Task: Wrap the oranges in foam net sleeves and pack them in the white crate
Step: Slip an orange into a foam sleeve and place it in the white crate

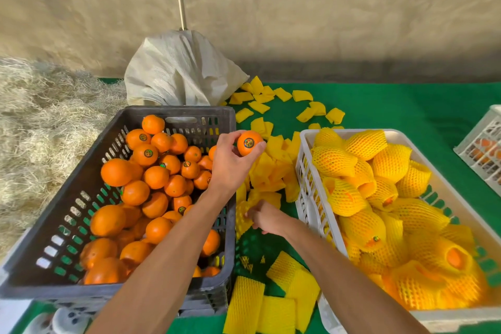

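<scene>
Orange fruit, stickered, sits gripped in my left hand (230,160): this orange (249,143) is held above the far right corner of the dark grey crate (81,228) of bare oranges (151,184). My right hand (264,218) pinches a yellow foam net sleeve (242,218) from the loose sleeves (271,168) on the green mat (393,106) between the crates. Right, the white crate (306,171) holds sleeved oranges (379,198). Far left lies straw (48,122), beside a white woven sack (179,70).
</scene>
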The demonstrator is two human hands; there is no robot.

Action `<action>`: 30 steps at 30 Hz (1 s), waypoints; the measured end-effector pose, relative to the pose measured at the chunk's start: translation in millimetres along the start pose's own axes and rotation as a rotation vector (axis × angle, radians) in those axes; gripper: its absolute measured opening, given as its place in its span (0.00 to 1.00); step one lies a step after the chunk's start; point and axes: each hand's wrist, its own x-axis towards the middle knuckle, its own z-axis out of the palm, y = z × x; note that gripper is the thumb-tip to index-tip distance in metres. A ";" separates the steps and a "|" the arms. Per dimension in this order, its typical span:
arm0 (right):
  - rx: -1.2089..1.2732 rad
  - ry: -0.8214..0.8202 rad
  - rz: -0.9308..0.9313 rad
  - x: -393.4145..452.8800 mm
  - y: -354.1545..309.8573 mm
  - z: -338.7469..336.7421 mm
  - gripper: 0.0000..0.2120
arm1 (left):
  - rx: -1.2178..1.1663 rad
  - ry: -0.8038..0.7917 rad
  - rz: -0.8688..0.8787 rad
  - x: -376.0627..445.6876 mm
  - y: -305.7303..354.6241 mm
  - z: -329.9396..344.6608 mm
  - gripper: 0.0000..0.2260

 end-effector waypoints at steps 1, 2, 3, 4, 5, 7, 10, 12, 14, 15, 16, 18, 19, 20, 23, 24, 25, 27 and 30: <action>-0.023 0.002 -0.039 -0.8 -0.8 0.3 0.15 | 0.003 -0.003 0.005 0.2 -0.4 -0.2 0.17; -0.046 -0.008 -0.059 -1.7 -1.3 1.0 0.18 | 0.003 -0.006 0.002 0.4 -0.6 -0.5 0.17; -0.050 -0.029 -0.059 -2.9 -1.5 1.8 0.17 | 0.003 -0.007 -0.004 0.6 -0.8 -0.5 0.18; -0.078 -0.052 -0.063 -3.4 -0.8 2.7 0.15 | 0.003 -0.007 -0.010 0.9 -1.2 -0.5 0.18; -0.111 -0.075 -0.074 -2.9 1.2 2.8 0.13 | 0.004 -0.005 -0.018 0.9 -1.6 -0.5 0.19; -0.185 -0.049 -0.099 -3.5 3.3 2.0 0.13 | -0.001 -0.001 -0.023 0.8 -1.9 -0.7 0.19; -0.196 0.039 -0.207 -3.0 -0.6 1.8 0.13 | -0.002 -0.007 -0.023 0.9 -1.7 -0.8 0.18; -0.266 0.038 -0.215 -2.4 -0.4 2.2 0.15 | 0.003 -0.009 -0.027 0.9 -1.9 -0.7 0.19; -0.458 0.047 -0.235 -2.5 4.0 3.2 0.16 | 0.012 -0.010 -0.028 0.8 -1.7 -0.8 0.19; -0.545 0.064 -0.258 -3.2 5.2 3.7 0.16 | 0.016 -0.012 -0.026 0.8 -1.5 -0.8 0.19; -0.601 0.084 -0.286 -3.8 6.3 4.9 0.15 | 0.020 -0.014 -0.024 0.5 -1.2 -0.7 0.19; -0.625 0.108 -0.279 -5.7 4.5 5.9 0.13 | 0.027 -0.023 -0.022 -0.2 -0.3 -0.7 0.19; -0.622 0.087 -0.242 -6.8 3.0 5.8 0.12 | 0.028 -0.026 -0.022 -0.7 -0.1 -0.9 0.18; -0.618 0.046 -0.199 -7.2 0.8 5.3 0.12 | 0.028 -0.029 -0.020 -1.3 0.3 -1.1 0.18; -0.591 -0.037 -0.139 -10.0 -5.7 5.8 0.14 | 0.038 -0.031 -0.014 -1.6 1.0 -2.3 0.17; -0.580 -0.030 -0.132 -11.6 -6.7 6.3 0.15 | 0.044 -0.035 -0.017 -1.8 0.9 -2.2 0.18; -0.573 -0.023 -0.128 -12.9 -7.5 6.3 0.15 | 0.050 -0.039 -0.022 -2.1 0.7 -1.8 0.19; -0.571 -0.029 -0.116 -12.8 -7.1 6.7 0.09 | 0.063 -0.043 -0.029 -2.3 0.7 -1.5 0.21; -0.614 -0.070 -0.065 -16.3 -9.3 8.3 0.15 | 0.059 -0.052 -0.016 -2.8 2.8 -2.5 0.23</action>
